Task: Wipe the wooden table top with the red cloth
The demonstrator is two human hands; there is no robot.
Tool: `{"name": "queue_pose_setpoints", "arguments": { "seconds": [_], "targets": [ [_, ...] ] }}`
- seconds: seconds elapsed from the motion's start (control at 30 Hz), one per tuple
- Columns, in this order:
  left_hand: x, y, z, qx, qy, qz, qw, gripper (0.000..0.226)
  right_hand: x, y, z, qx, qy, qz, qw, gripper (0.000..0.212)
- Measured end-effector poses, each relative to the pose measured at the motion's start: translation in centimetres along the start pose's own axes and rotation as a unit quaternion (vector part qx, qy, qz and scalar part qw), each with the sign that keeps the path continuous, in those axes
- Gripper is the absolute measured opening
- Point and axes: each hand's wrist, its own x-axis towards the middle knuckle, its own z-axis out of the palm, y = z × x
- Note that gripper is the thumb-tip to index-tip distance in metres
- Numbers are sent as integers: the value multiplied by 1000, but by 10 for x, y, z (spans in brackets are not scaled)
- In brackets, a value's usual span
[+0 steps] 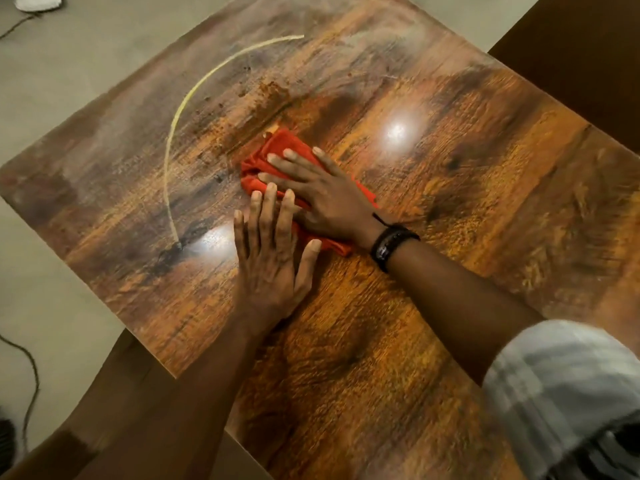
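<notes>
A crumpled red cloth (273, 150) lies near the middle of the wooden table top (467, 188). My right hand (322, 192) presses flat on the cloth, fingers spread, a black band on its wrist. My left hand (273, 261) lies flat just in front of it, its fingertips and thumb on the cloth's near edge. A pale yellow curved streak (207, 77) and brown specks (270, 90) mark the table to the left of and beyond the cloth. Most of the cloth is hidden under both hands.
Grey floor (52, 81) surrounds the table on the left and beyond it. A dark cable (33, 372) runs over the floor at lower left. A white object (38, 1) sits at the top left corner. Dark wooden furniture (581, 64) stands at the right.
</notes>
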Motion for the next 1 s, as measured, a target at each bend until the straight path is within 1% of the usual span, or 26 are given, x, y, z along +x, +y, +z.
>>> {"name": "queue_pose_setpoints", "arguments": {
  "seconds": [0.1,0.2,0.3,0.4,0.47,0.53,0.63,0.73,0.83,0.9,1.0],
  "targets": [
    [2,0,-1,17,-38,-8,999,72,-49,22,-9,6,22,57,998,54],
    [3,0,0,25,-72,-18,997,72,-70,64,-22,29,30,129,991,55],
    [5,0,1,11,-96,-24,995,70,-54,103,-32,34,46,213,975,55],
    [5,0,2,3,-102,-24,995,69,-9,119,-39,33,56,277,959,54],
    [5,0,1,6,-103,-23,994,69,28,117,-40,30,46,286,957,54],
    [4,-1,2,9,-104,-21,994,69,56,107,-38,20,36,275,961,55],
    [5,-1,1,16,-104,-23,994,68,69,84,-32,10,27,246,969,56],
    [5,2,0,21,-108,-25,994,67,42,63,-25,20,36,211,977,55],
    [6,3,-2,31,-113,-25,993,66,-9,59,-19,36,45,205,977,55],
    [6,4,-3,37,-115,-26,992,66,-43,77,-21,36,56,223,973,57],
    [7,4,-2,43,-121,-22,991,67,-78,127,-32,39,65,289,954,57]
  ]
}}
